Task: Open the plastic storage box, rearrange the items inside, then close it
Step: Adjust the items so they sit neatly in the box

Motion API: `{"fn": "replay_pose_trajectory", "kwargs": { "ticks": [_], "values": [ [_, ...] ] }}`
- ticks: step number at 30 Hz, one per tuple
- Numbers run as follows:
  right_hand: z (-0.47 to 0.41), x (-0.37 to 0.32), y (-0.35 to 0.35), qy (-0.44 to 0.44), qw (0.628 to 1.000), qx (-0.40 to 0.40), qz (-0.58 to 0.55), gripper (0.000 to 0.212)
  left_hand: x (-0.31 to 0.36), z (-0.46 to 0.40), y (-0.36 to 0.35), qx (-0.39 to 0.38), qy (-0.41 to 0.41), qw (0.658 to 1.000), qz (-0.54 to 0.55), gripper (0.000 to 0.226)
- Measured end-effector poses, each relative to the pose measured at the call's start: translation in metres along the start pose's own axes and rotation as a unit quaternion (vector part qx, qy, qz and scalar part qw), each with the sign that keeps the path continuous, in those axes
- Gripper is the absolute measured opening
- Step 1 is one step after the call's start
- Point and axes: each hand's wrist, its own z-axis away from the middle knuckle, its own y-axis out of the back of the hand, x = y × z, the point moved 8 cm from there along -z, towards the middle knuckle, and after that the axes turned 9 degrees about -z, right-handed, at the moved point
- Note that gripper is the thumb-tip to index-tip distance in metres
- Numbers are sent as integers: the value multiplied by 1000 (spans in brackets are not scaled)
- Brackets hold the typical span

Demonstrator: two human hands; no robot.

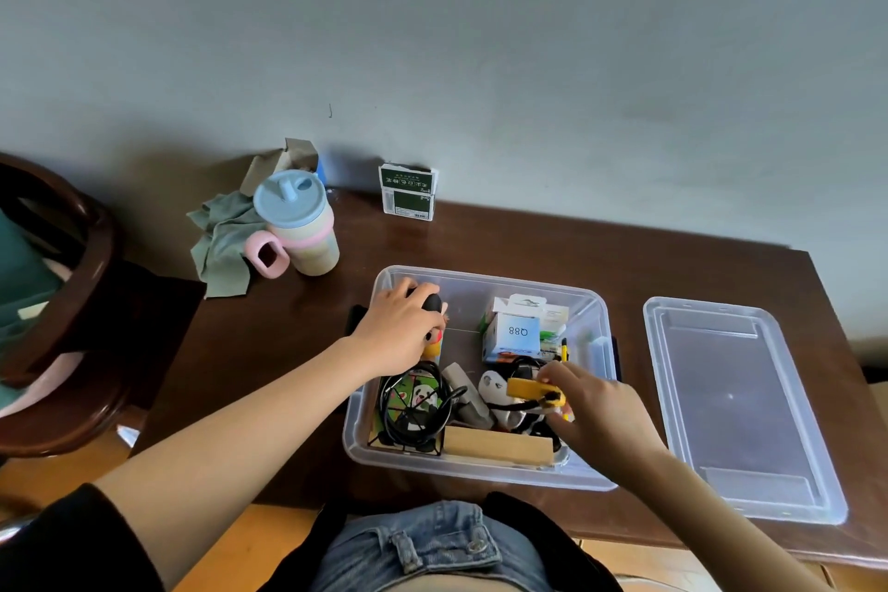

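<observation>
The clear plastic storage box (480, 471) stands open on the dark wooden table, and its clear lid (735, 404) lies flat to the right of it. My left hand (399, 332) reaches into the box's far left corner and grips a small figure with a black top (432, 303). My right hand (596, 404) pinches a small yellow gadget (526, 388) over the box's right half. Inside lie a coiled black cable (413, 404) over a panda card, a white and blue carton marked Q88 (516, 332) and a wooden block (497, 446).
At the back left of the table stand a pastel lidded cup (300, 221) with a pink handle and a crumpled green cloth (221, 240). A green and white small box (408, 192) leans on the wall. A dark wooden chair (72, 303) stands at the left.
</observation>
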Motion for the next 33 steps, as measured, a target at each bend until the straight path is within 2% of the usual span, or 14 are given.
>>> {"fn": "replay_pose_trajectory", "kwargs": {
  "ticks": [5, 9, 11, 13, 15, 16, 18, 22, 24, 27, 31, 33],
  "values": [
    [1, 20, -3, -68, 993, -43, 91, 29, 5, 0, 0, -11, -2, 1000, -15, 38],
    [-4, 18, -28, -48, 964, -182, 189, 33, 12, -1, 4, 1, -27, 1000, 14, 36],
    [-7, 18, -26, -62, 956, -228, 175, 29, 15, -1, 8, 18, -45, 998, 45, 32],
    [-16, 12, -16, -69, 963, -219, 139, 29, 14, 2, 13, 36, -59, 994, 87, 27],
    [-33, -2, -6, -51, 982, -166, 72, 29, 11, 7, 15, 29, -70, 990, 121, 23],
    [-42, -12, -7, -38, 988, -148, 22, 29, 9, 10, 14, 9, -71, 988, 136, 22],
    [-58, -34, -22, -6, 985, -162, -52, 29, 6, 15, 9, -49, -68, 984, 160, 19],
    [-87, -60, -69, 44, 979, -196, -20, 38, 6, 30, 1, -172, -75, 968, 167, 30],
    [-93, -61, -86, 41, 975, -216, -7, 47, 9, 36, -1, -201, -83, 964, 154, 41],
    [-94, -55, -94, 33, 973, -228, -2, 45, 9, 37, -1, -192, -74, 967, 148, 45],
    [-100, -45, -80, 31, 981, -190, -14, 31, 5, 32, -1, -155, -46, 971, 177, 34],
    [-97, -44, -78, 38, 980, -193, -6, 31, 3, 32, -2, -150, -41, 968, 196, 31]
  ]
}}
